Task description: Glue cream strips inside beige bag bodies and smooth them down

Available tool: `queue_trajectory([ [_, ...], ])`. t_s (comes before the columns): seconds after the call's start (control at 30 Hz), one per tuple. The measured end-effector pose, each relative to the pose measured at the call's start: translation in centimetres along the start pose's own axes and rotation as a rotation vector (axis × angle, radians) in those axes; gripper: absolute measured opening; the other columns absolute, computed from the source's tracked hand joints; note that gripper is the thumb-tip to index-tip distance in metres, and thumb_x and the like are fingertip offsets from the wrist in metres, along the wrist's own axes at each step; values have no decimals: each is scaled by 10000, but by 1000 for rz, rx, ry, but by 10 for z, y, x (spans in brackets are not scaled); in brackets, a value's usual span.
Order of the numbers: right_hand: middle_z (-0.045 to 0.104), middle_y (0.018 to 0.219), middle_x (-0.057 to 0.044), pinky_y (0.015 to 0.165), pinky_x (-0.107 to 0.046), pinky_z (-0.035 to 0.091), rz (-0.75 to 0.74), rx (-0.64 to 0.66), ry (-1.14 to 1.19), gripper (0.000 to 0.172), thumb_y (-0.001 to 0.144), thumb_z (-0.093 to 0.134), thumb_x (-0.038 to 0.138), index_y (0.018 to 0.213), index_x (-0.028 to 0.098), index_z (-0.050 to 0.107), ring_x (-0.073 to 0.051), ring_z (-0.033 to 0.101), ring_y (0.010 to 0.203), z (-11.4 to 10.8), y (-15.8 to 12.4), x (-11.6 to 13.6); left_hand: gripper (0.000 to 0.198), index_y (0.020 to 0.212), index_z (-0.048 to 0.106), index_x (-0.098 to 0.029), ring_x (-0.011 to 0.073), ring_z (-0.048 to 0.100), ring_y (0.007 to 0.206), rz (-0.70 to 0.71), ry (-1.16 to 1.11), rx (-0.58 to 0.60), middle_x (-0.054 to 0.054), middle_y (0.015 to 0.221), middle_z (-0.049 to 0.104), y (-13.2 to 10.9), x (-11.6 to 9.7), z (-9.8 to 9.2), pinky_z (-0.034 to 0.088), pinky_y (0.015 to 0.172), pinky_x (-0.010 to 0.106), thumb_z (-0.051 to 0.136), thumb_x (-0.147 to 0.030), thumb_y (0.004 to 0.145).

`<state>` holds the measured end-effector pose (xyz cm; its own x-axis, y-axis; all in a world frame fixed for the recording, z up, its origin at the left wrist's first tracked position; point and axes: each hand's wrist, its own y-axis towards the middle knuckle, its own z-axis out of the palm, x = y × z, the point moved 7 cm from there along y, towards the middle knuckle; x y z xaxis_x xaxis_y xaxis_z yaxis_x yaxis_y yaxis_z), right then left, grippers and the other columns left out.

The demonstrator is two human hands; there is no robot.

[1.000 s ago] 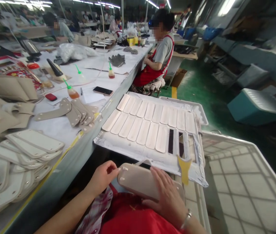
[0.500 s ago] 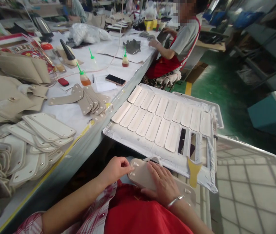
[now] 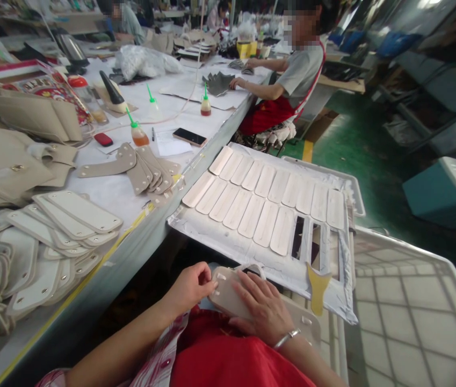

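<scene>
A long beige panel [image 3: 228,293] with rounded ends lies over my lap, with small white tabs near both ends. My left hand [image 3: 191,287] is at its left end, finger and thumb pinched together beside a white tab [image 3: 217,293]. Whatever is between those fingertips is too small to make out. Across the panel's middle lies my right hand [image 3: 263,306], fingers stretched over the top and thumb along the near edge, holding it down. Another white tab [image 3: 305,321] shows right of that hand. A pale loop [image 3: 258,269] sticks out behind the panel.
A cloth-covered board [image 3: 228,236] bears rows of pale strips, with a yellow scraper [image 3: 317,287] at its near edge. White-faced panels [image 3: 77,212], beige straps [image 3: 147,172], glue bottles [image 3: 139,135] and a phone [image 3: 189,136] lie on the table. A co-worker [image 3: 304,70] sits beyond.
My left fingertips have shifted from the upper white tab down towards the lower one. My right hand stays on the panel. The co-worker's hand has reached out to a dark grey piece.
</scene>
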<state>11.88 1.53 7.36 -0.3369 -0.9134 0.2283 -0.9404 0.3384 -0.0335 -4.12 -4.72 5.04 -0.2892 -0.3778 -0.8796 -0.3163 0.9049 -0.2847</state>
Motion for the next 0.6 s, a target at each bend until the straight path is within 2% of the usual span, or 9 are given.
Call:
queue_trajectory([
  [0.1,375,1398,-51,931,-464,351,-20,-21,-7,647,767,505,597,1329,290,411,-319,385,1206,0,4,5,260,940,479,-200,95,485,570,-26,-35,8,-66,665,472,1,4,2,416,541,209,576,-292,717],
  [0.27,363,1406,-37,938,-462,358,6,3,56,605,792,477,584,1327,311,404,-299,376,1220,-2,5,5,361,1080,466,-210,109,520,626,43,67,48,-53,711,494,4,-1,2,459,615,241,562,-282,739],
  [0.33,359,1408,-46,963,-455,346,53,22,96,664,782,487,591,1353,272,367,-281,372,1227,-3,-1,-3,459,1163,444,-214,128,552,700,90,144,68,-26,789,544,6,-7,-1,474,663,262,586,-290,733],
  [0.4,360,1405,-77,979,-455,339,114,35,121,764,757,518,597,1379,200,320,-276,366,1232,-3,-9,-11,556,1242,400,-212,165,575,855,147,213,113,29,967,581,8,-18,-2,486,737,296,601,-291,730],
  [0.5,349,1410,-83,971,-478,347,159,41,112,809,735,548,595,1385,181,304,-294,373,1223,-2,-17,-14,588,1276,392,-191,223,469,1140,333,377,163,102,1239,503,10,-51,6,410,942,386,605,-272,734],
  [0.6,354,1411,-56,986,-502,325,99,-20,68,715,760,527,589,1363,248,349,-309,337,1253,-2,-21,-6,627,1293,390,-178,240,410,1215,614,529,262,118,1303,470,0,-80,34,323,1032,426,630,-312,730],
])
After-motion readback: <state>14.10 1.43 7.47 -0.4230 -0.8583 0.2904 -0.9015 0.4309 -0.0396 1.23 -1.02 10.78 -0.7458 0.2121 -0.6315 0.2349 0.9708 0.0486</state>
